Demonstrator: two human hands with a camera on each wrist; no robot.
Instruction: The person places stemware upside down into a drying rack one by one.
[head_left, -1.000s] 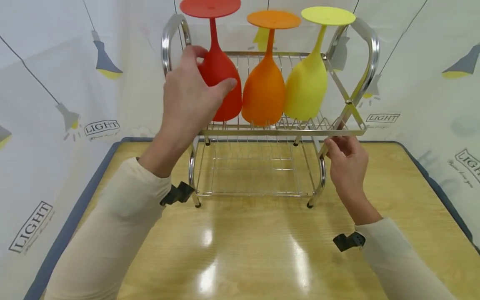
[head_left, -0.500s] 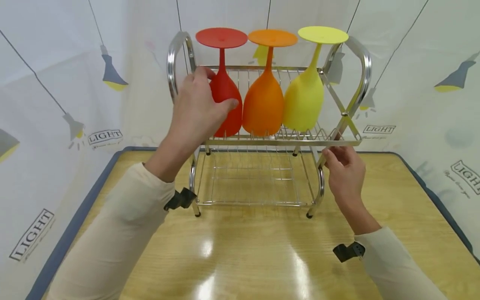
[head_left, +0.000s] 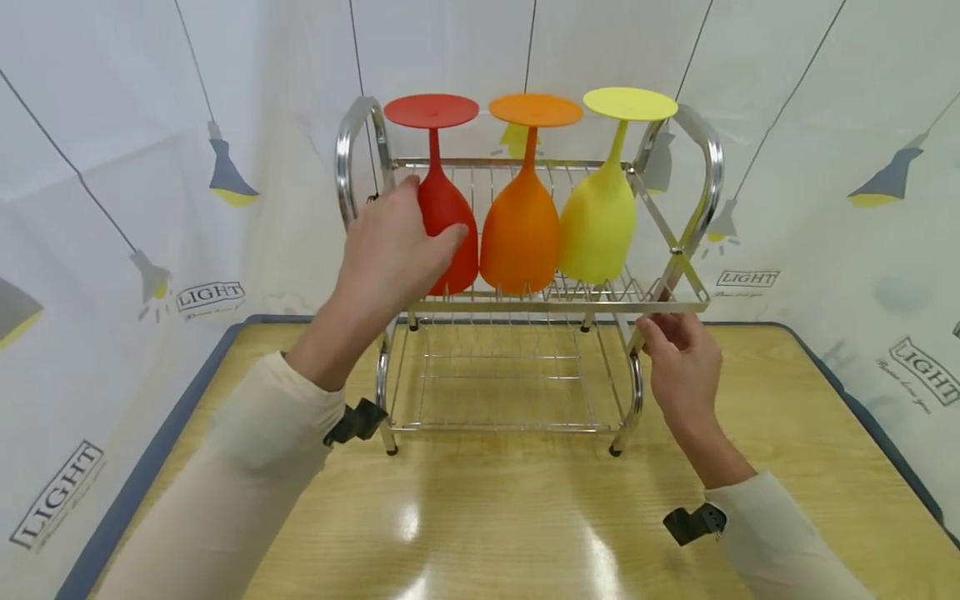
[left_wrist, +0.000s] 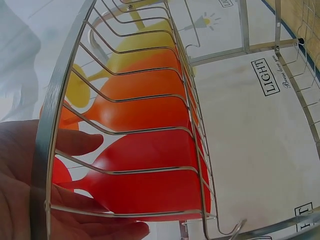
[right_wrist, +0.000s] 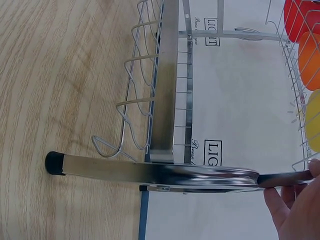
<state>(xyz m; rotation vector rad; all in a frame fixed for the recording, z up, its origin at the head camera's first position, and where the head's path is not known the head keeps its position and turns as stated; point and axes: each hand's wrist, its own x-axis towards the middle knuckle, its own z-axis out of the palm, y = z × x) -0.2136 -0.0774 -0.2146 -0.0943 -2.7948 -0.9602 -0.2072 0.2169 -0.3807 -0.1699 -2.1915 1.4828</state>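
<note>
Three wine glasses stand upside down in a row on the upper tier of a chrome dish rack point(head_left: 517, 307): red point(head_left: 450, 200), orange point(head_left: 520, 237) and yellow point(head_left: 600, 229). My left hand point(head_left: 393, 250) holds the red wine glass by its bowl, thumb across the front and fingers round the far left side. Seen from below in the left wrist view, the red bowl point(left_wrist: 145, 190) lies between thumb and fingers, beyond the rack's wires. My right hand point(head_left: 686, 367) pinches the rack's right side post below the upper tier, as the right wrist view shows at the metal tube point(right_wrist: 210, 175).
The rack's lower wire tier point(head_left: 502, 367) holds nothing. It stands on black-tipped feet on a wooden table point(head_left: 510, 508). A white curtain point(head_left: 285, 75) printed with lamps surrounds the table. Curved chrome side handles point(head_left: 345, 158) rise at both ends of the rack.
The red wine glass has tipped back and lowered, its base now level with the orange one's. The head view has tilted up. My right hand keeps its hold on the post.
</note>
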